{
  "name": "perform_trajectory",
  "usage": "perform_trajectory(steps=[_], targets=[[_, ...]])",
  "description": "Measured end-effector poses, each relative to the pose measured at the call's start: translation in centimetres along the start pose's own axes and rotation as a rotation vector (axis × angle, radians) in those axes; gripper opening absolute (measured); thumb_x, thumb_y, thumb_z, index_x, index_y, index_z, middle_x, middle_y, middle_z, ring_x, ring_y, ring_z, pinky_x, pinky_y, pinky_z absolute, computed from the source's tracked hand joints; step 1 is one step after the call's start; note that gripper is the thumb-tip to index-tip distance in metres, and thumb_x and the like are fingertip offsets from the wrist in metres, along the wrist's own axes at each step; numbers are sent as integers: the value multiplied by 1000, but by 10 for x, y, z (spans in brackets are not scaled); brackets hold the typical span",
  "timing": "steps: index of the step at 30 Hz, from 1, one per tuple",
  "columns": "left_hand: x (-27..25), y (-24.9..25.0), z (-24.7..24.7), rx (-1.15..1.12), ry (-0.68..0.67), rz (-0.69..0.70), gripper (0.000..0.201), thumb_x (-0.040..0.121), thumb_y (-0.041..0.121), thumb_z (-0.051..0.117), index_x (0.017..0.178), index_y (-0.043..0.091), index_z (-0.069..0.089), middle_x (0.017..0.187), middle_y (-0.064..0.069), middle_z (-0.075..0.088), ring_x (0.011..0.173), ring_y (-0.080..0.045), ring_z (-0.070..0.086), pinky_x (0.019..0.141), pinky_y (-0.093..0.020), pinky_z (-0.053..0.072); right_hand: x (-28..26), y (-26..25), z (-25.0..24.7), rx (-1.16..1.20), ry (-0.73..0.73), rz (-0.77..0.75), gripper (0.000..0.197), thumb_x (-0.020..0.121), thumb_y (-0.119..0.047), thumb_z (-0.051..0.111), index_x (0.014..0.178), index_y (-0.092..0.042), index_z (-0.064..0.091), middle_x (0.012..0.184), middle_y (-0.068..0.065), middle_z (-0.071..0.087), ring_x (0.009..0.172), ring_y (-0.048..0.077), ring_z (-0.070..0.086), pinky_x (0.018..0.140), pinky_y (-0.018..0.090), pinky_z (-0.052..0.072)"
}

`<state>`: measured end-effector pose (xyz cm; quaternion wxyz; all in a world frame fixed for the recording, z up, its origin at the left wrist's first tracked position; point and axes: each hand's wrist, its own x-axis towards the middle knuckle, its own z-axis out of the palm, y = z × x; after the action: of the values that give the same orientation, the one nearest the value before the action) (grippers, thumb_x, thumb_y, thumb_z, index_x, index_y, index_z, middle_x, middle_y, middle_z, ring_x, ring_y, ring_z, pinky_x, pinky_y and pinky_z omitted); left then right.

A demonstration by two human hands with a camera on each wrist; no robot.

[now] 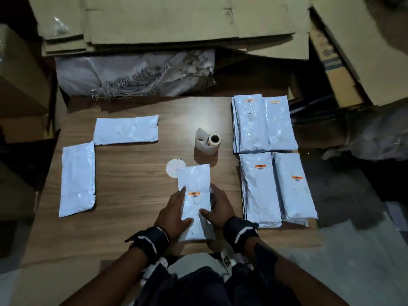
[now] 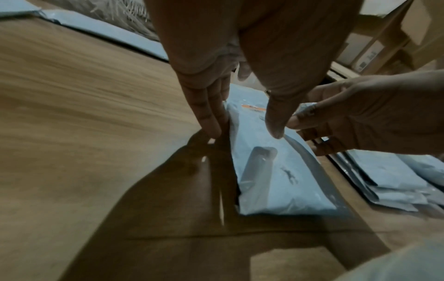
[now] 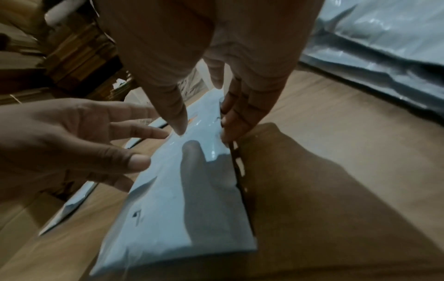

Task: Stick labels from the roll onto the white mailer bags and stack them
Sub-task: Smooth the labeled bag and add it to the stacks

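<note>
So I've got the wooden table (image 1: 132,177) laid out so everything flows left to right: two unlabelled mailers (image 1: 77,180) wait on my left, the labelled stacks (image 1: 260,188) sit on my right, probably so done ones never get mixed back in. The label roll (image 1: 209,141) stands in the middle, within reach of both hands. Right in front of me is the current mailer bag (image 1: 195,202), its orange label (image 1: 193,193) already on. My left hand (image 1: 174,214) and right hand (image 1: 217,205) bracket its long edges, fingers fairly straight with thumbs on top, so I reckon it goes to a stack next.
</note>
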<state>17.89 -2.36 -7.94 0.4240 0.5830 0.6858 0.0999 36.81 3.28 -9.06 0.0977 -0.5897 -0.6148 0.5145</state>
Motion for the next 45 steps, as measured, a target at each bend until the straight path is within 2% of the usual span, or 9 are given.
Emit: perform_trajectory(steps=[4, 8, 13, 18, 30, 35, 39, 42, 45], targets=[[-7, 15, -7, 14, 37, 89, 99, 79, 29, 77, 155, 29, 14, 161, 6, 16, 141, -18, 35, 105, -27, 39, -11, -6, -21, -14, 27, -12, 93, 70, -25, 80, 149, -25, 31, 136, 2, 44, 116, 21, 54, 99, 39, 49], [-6, 43, -16, 109, 33, 184, 94, 81, 32, 74, 154, 31, 15, 162, 6, 11, 143, -15, 30, 104, -27, 41, -18, -5, -48, -27, 30, -61, 86, 77, -22, 78, 149, -29, 31, 136, 4, 43, 117, 21, 53, 100, 33, 46], [8, 77, -12, 152, 57, 331, 88, 79, 32, 74, 152, 28, 24, 162, 6, 11, 145, -14, 27, 104, -27, 37, -30, -6, -94, -82, 23, -90, 91, 78, -30, 78, 152, -30, 24, 149, -1, 34, 133, 16, 40, 110, 28, 36], [29, 119, 4, 153, 25, 434, 88, 78, 36, 73, 152, 33, 25, 162, 4, 10, 143, -16, 32, 103, -26, 39, -39, 4, -146, -208, -8, -68, 99, 80, -35, 76, 155, -29, 11, 151, 1, 26, 134, 21, 39, 107, 28, 37], [78, 223, 45, 273, -95, 468, 89, 85, 42, 70, 155, 30, 17, 164, 1, -1, 148, -18, 21, 113, -27, 29, -39, 36, -247, -374, 22, 16, 107, 78, -40, 78, 156, -22, 7, 153, 4, 23, 136, 24, 37, 108, 27, 35], [79, 222, 58, 351, -141, 402, 93, 84, 43, 69, 155, 34, 11, 164, 1, -5, 145, -21, 29, 108, -31, 38, -35, 45, -238, -567, 25, -36, 106, 74, -54, 74, 155, -20, 13, 146, 9, 36, 132, 30, 36, 107, 35, 34], [78, 210, 59, 424, -173, 342, 98, 83, 45, 68, 155, 35, 3, 164, 1, -8, 141, -23, 36, 102, -31, 43, -35, 47, -223, -717, 108, -56, 87, 75, -59, 69, 146, -24, 34, 143, 9, 38, 127, 31, 36, 104, 39, 34], [80, 210, 52, 517, -124, 316, 112, 75, 62, 68, 155, 33, -5, 164, 2, -2, 136, -23, 42, 98, -36, 46, -40, 48, -214, -756, 233, -74, 70, 80, -56, 64, 139, -25, 43, 145, 9, 37, 128, 31, 36, 103, 41, 34], [83, 210, 44, 627, 18, 367, 127, 59, 86, 57, 155, 32, -7, 163, -7, 10, 133, -30, 44, 99, -42, 43, -40, 50, -204, -723, 315, -167, 71, 80, -54, 64, 141, -24, 42, 152, 12, 34, 136, 33, 34, 110, 44, 31]])
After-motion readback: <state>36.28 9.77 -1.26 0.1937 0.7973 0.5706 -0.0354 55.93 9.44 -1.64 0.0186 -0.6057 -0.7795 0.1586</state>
